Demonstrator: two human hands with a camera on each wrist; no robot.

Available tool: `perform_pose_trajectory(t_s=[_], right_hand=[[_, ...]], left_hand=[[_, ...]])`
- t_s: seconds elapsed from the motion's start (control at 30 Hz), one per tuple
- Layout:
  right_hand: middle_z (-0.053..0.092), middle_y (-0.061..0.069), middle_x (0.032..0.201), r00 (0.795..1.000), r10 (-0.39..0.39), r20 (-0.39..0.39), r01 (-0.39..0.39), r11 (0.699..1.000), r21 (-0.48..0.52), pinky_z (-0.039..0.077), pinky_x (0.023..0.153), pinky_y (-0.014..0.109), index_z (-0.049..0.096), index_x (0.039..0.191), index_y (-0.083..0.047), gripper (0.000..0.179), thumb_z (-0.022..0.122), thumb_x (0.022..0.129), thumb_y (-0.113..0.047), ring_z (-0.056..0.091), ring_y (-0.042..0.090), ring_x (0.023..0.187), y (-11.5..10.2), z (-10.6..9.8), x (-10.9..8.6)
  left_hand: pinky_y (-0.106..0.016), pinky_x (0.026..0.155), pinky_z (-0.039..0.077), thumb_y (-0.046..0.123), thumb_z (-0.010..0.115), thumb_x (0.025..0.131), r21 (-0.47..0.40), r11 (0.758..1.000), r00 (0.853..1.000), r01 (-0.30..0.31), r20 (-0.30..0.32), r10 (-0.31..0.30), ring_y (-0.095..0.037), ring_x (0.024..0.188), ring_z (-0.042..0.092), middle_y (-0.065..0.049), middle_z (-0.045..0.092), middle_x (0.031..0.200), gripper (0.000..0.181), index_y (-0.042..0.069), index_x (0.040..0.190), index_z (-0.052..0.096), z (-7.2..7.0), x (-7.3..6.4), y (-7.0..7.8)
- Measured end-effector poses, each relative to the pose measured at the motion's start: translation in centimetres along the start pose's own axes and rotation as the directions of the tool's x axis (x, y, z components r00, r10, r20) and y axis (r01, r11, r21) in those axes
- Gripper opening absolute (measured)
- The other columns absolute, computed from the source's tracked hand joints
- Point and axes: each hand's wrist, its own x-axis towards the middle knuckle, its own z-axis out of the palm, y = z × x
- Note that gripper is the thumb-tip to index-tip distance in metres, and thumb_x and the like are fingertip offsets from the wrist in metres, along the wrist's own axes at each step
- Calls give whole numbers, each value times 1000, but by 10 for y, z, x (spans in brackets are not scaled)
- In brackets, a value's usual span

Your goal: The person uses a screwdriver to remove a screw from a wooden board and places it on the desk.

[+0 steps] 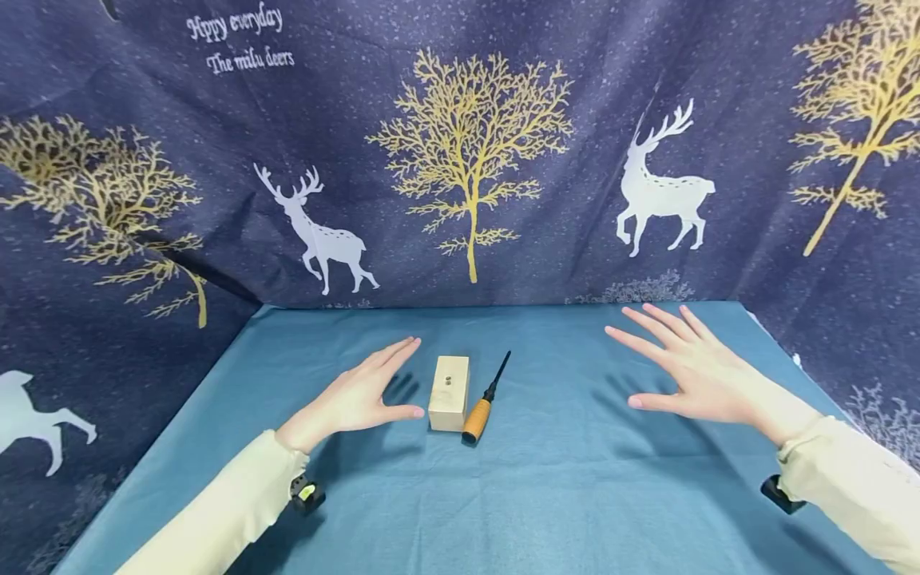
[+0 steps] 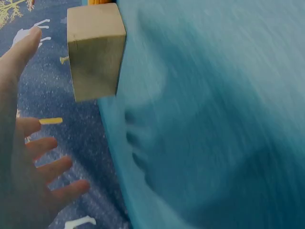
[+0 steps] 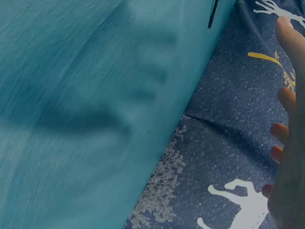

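A pale wooden block with two small dark screws or holes on its top stands on the blue cloth. Close along its right side lies a screwdriver with an orange-brown handle and a black shaft pointing away. My left hand hovers just left of the block, fingers stretched and thumb apart, touching nothing. In the left wrist view the block is beyond the thumb, with a bit of the orange handle behind it. Well to the right, my right hand is spread above the cloth and holds nothing.
The blue cloth covers the table, lightly creased. A dark blue curtain printed with white deer and golden trees hangs behind and at the sides. Each wrist carries a small black camera, such as the left one.
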Motion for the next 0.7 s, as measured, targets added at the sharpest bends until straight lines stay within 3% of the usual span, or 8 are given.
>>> perform_pose_trajectory(t_s=[0.17,0.43,0.7], right_hand=[[19,4,167,1000,5,-15,-4,1000,22,-4,129,55,27,156,-34,91,70,82,-62,10,29,155,-4,3,7],[16,2,167,1000,4,-15,-4,999,47,-3,129,54,21,157,-38,91,67,83,-65,13,30,154,-9,11,19],[22,2,165,998,-55,-27,57,994,94,3,130,51,28,156,-35,91,71,81,-61,19,29,152,-21,18,30]], left_hand=[[-69,98,48,74,63,80,-46,999,999,16,29,-15,-39,145,36,-2,24,165,101,34,159,13,10,6,7],[-67,106,44,73,65,79,-123,991,997,52,55,-46,-32,148,33,-2,27,164,102,30,159,18,21,12,13],[-66,104,46,71,69,76,-168,974,988,149,51,-143,-37,141,43,-13,36,159,104,24,158,25,34,14,22]])
